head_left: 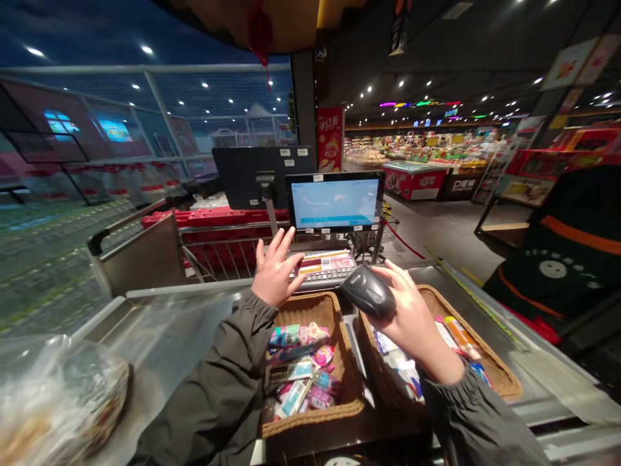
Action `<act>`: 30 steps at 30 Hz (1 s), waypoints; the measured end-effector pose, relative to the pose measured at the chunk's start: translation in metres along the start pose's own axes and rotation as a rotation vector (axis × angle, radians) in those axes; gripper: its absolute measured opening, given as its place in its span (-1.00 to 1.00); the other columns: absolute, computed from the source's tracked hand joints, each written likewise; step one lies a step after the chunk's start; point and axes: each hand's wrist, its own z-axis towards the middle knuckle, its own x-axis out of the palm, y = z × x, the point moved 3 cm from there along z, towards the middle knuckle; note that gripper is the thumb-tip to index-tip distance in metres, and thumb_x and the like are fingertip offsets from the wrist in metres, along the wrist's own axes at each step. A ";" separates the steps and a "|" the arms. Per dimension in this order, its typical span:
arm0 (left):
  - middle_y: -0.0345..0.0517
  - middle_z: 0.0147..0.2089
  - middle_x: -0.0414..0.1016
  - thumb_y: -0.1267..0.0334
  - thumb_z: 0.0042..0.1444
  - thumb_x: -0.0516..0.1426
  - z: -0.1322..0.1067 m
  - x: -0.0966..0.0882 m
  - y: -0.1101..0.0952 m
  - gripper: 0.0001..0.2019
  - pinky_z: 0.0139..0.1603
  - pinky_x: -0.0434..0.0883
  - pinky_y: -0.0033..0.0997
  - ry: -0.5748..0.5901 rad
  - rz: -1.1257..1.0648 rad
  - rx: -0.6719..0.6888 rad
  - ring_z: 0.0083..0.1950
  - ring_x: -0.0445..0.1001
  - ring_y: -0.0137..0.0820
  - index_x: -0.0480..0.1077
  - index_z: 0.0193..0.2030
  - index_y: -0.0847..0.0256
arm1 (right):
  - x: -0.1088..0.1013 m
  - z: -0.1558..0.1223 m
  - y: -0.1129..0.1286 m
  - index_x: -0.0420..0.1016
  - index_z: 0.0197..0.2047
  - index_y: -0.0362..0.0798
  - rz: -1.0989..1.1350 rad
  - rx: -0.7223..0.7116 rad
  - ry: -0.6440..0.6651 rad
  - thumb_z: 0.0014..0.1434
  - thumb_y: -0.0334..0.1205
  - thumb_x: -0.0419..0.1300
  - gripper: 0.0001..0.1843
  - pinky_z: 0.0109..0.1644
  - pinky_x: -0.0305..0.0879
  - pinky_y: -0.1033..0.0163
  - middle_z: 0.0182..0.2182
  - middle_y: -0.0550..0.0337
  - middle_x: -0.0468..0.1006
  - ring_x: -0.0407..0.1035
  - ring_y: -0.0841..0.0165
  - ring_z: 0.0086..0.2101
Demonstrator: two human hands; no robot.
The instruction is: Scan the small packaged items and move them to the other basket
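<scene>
My right hand (405, 310) is wrapped round a black handheld barcode scanner (369, 292), lifted above the right wicker basket (499, 375). My left hand (277, 268) is spread, its fingers pointing up beside the left end of the keyboard (323, 277); whether it touches the keys I cannot tell. A printed strip (330, 262) with a barcode lies across the keyboard's upper part. Behind it stands a lit touchscreen monitor (336, 204). Below my left hand, the left wicker basket (349, 411) holds several small colourful packets. My right forearm hides part of the right basket's contents.
Metal counter surface (169, 336) runs along both sides. At the lower left lies a clear plastic bag (53, 401), blurred. A second dark screen (252, 178) faces left of the monitor. To the right is a person in dark clothing with orange stripes (557, 265).
</scene>
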 end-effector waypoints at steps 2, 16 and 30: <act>0.15 0.49 -0.03 0.13 0.16 0.20 -0.007 -0.006 0.005 -0.72 0.40 -0.15 0.33 0.003 0.008 -0.011 0.50 -0.05 0.00 0.50 -0.03 0.16 | 0.004 0.003 0.009 0.49 0.00 -0.08 0.001 -0.004 -0.003 0.02 -0.24 0.24 -0.58 0.32 0.05 -0.33 0.13 -0.14 0.41 0.05 -0.12 0.30; 0.15 0.50 -0.04 0.16 0.13 0.21 -0.041 -0.018 0.046 -0.72 0.41 -0.17 0.32 0.001 0.014 -0.092 0.50 -0.06 -0.03 0.49 -0.02 0.16 | 0.021 0.003 0.056 0.49 0.01 -0.08 0.009 -0.048 0.058 0.02 -0.22 0.24 -0.57 0.30 0.03 -0.38 0.09 -0.12 0.45 0.09 -0.13 0.28; 0.16 0.48 0.00 0.16 0.10 0.24 -0.077 0.009 0.039 -0.75 0.40 -0.20 0.36 0.162 -0.070 -0.044 0.48 0.00 0.02 0.51 -0.09 0.17 | 0.021 -0.021 0.051 0.49 0.00 -0.06 -0.032 0.048 0.044 0.06 -0.19 0.24 -0.60 0.26 0.14 -0.33 0.05 -0.10 0.48 0.17 -0.11 0.24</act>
